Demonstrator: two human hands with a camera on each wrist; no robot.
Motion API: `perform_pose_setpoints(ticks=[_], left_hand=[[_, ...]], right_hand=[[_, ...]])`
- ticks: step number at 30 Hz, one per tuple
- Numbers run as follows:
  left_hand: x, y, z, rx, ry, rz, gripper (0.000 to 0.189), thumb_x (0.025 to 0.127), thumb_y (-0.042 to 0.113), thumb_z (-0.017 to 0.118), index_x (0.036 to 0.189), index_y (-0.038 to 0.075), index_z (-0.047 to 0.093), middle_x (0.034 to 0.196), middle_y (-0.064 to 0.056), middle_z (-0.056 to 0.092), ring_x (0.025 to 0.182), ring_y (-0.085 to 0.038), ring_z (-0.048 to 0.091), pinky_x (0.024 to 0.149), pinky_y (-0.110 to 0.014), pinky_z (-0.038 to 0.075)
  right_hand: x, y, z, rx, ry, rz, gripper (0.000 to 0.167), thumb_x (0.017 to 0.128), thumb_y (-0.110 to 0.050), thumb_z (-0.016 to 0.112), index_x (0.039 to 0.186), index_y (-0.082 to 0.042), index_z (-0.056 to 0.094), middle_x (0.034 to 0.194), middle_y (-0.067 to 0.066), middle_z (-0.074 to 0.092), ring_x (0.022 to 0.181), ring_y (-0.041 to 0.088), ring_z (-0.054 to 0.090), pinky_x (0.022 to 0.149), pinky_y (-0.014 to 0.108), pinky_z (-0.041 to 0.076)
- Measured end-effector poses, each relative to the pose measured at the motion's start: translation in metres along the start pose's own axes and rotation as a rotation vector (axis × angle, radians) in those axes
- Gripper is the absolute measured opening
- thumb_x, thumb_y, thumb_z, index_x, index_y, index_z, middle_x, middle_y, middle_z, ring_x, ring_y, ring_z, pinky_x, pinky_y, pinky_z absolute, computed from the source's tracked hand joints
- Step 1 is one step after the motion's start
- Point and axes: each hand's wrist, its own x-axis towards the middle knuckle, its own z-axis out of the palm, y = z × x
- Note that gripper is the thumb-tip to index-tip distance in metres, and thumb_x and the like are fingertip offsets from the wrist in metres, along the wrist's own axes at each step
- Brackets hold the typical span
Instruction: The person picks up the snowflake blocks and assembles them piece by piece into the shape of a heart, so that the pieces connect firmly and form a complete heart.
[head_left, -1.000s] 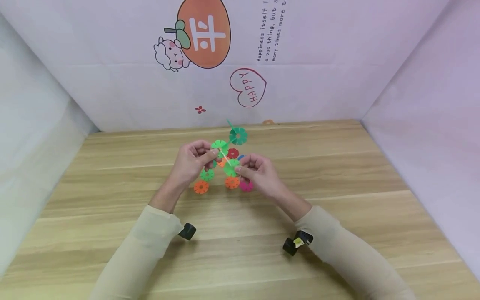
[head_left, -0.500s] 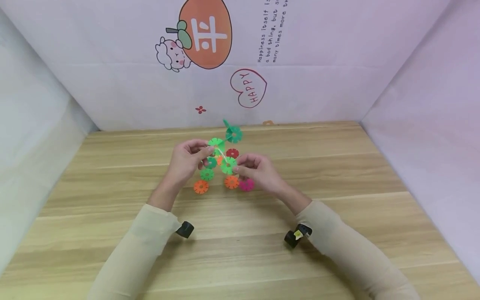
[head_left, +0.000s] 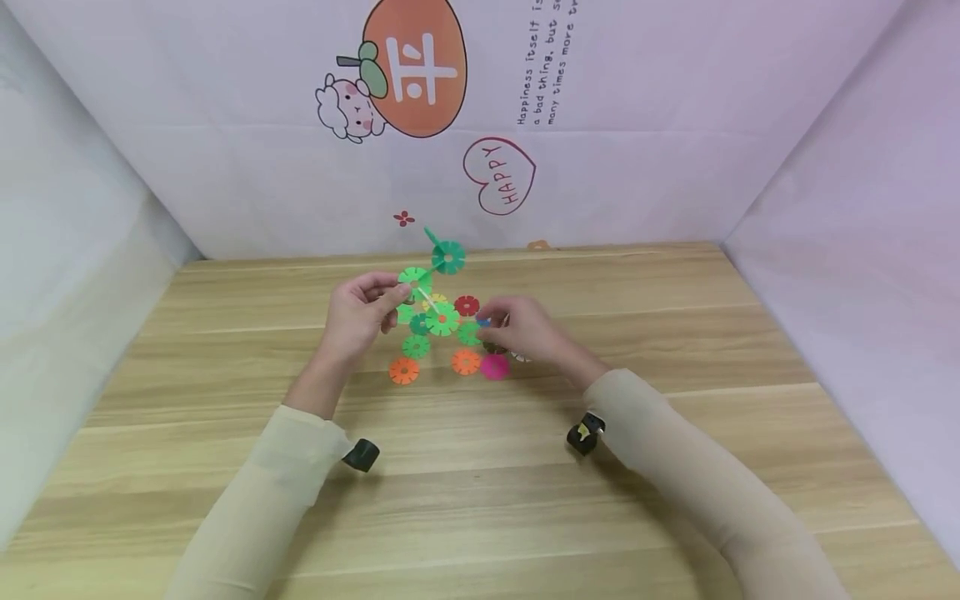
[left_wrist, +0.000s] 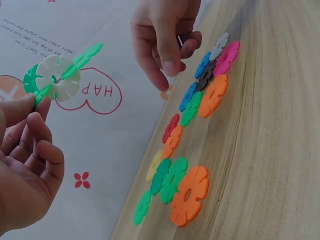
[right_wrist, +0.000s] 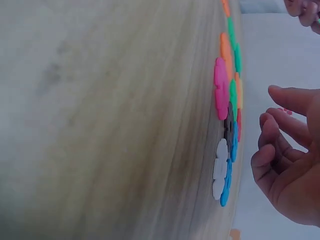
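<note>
Above the table, my left hand [head_left: 352,321] pinches a light green notched plastic disc [head_left: 414,283] between thumb and fingers. It belongs to a joined cluster: a white disc [left_wrist: 67,87] slots into it, and another light green disc [head_left: 442,319] is fixed at the white one's other end. Teal discs [head_left: 448,257] stick out at the back of the cluster. My right hand [head_left: 525,329] hovers over the loose discs, holding nothing, its fingers loosely bent and apart in the right wrist view.
Several loose notched discs lie flat on the wooden table [head_left: 480,483], among them an orange disc [left_wrist: 190,195], a pink disc [left_wrist: 226,58], a red disc [head_left: 467,306], a brown disc [left_wrist: 206,76] and a white disc [right_wrist: 219,169]. A printed white cloth [head_left: 637,167] stands behind.
My right hand has let go of the cluster's near light green disc and moved right, over the loose discs. The left hand has carried the cluster a little to the left.
</note>
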Motion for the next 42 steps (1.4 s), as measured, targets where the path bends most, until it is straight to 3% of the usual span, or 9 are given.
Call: perform_pose_setpoints(ticks=[3, 7, 10, 12, 19, 25, 29, 35, 42], left_hand=[[-0.001, 0.000, 0.000, 0.000, 0.002, 0.004, 0.008, 0.100, 0.011, 0.072, 0.106, 0.006, 0.071, 0.083, 0.006, 0.075, 0.055, -0.007, 0.051, 0.055, -0.018, 0.044], [-0.001, 0.000, 0.000, -0.007, 0.002, 0.003, 0.006, 0.100, 0.011, 0.072, 0.104, 0.007, 0.071, 0.084, 0.003, 0.076, 0.055, -0.008, 0.052, 0.054, -0.018, 0.044], [-0.002, -0.001, 0.000, -0.016, 0.004, 0.005, 0.006, 0.100, 0.010, 0.072, 0.105, 0.006, 0.071, 0.083, 0.003, 0.076, 0.054, -0.007, 0.052, 0.054, -0.018, 0.044], [-0.002, -0.001, -0.001, -0.024, 0.005, 0.009, 0.008, 0.100, 0.009, 0.072, 0.106, 0.003, 0.070, 0.082, 0.004, 0.076, 0.054, -0.007, 0.052, 0.054, -0.018, 0.044], [-0.001, -0.003, 0.000, -0.042, -0.008, 0.019, 0.007, 0.100, 0.007, 0.071, 0.105, 0.003, 0.071, 0.081, 0.006, 0.075, 0.054, -0.007, 0.051, 0.054, -0.018, 0.044], [-0.001, -0.005, 0.000, -0.056, -0.003, 0.016, 0.004, 0.100, 0.007, 0.071, 0.104, 0.004, 0.071, 0.080, 0.007, 0.075, 0.055, -0.007, 0.052, 0.054, -0.018, 0.044], [-0.002, -0.005, 0.000, -0.065, 0.015, 0.007, 0.004, 0.100, 0.006, 0.070, 0.101, 0.010, 0.071, 0.080, 0.007, 0.075, 0.055, -0.006, 0.052, 0.055, -0.018, 0.044], [-0.003, -0.004, 0.001, -0.062, 0.054, 0.004, 0.004, 0.099, 0.008, 0.073, 0.103, 0.009, 0.071, 0.082, 0.005, 0.075, 0.055, -0.005, 0.051, 0.055, -0.017, 0.045], [-0.002, -0.007, 0.006, -0.075, 0.061, 0.018, 0.013, 0.098, 0.008, 0.074, 0.107, -0.001, 0.070, 0.078, 0.008, 0.073, 0.055, -0.005, 0.050, 0.054, -0.017, 0.045]], right_hand=[[0.009, -0.001, 0.004, -0.104, -0.051, 0.014, 0.036, 0.095, -0.016, 0.078, 0.128, -0.003, 0.071, 0.091, 0.008, 0.068, 0.079, 0.019, 0.060, 0.068, 0.030, 0.053], [0.017, -0.002, 0.008, -0.233, -0.090, 0.028, 0.043, 0.093, -0.020, 0.082, 0.130, -0.003, 0.070, 0.105, 0.010, 0.073, 0.094, 0.022, 0.062, 0.085, 0.038, 0.055], [0.020, -0.003, 0.010, -0.288, -0.102, 0.043, 0.042, 0.092, -0.022, 0.084, 0.127, -0.003, 0.072, 0.115, 0.010, 0.073, 0.106, 0.025, 0.062, 0.097, 0.042, 0.054], [0.021, -0.004, 0.011, -0.286, -0.107, 0.059, 0.041, 0.091, -0.022, 0.084, 0.126, -0.003, 0.072, 0.115, 0.012, 0.072, 0.106, 0.026, 0.062, 0.097, 0.042, 0.055], [0.020, -0.003, 0.011, -0.217, -0.087, 0.067, 0.037, 0.089, -0.013, 0.085, 0.118, -0.004, 0.064, 0.107, 0.011, 0.064, 0.098, 0.024, 0.061, 0.083, 0.036, 0.054], [0.014, 0.001, 0.011, -0.087, -0.037, 0.024, 0.021, 0.092, -0.004, 0.078, 0.107, -0.003, 0.064, 0.097, 0.009, 0.067, 0.091, 0.022, 0.061, 0.078, 0.032, 0.054], [0.001, 0.000, 0.010, 0.012, 0.012, -0.017, 0.012, 0.092, -0.002, 0.077, 0.097, -0.002, 0.067, 0.092, 0.009, 0.068, 0.086, 0.021, 0.061, 0.075, 0.029, 0.053], [-0.025, -0.008, 0.011, 0.172, 0.096, -0.061, 0.014, 0.093, -0.009, 0.080, 0.094, -0.006, 0.067, 0.089, 0.006, 0.066, 0.080, 0.021, 0.061, 0.072, 0.027, 0.053], [-0.041, -0.020, 0.016, 0.191, 0.171, -0.158, 0.014, 0.092, -0.006, 0.080, 0.090, -0.007, 0.066, 0.080, 0.004, 0.066, 0.070, 0.019, 0.060, 0.063, 0.024, 0.052]])
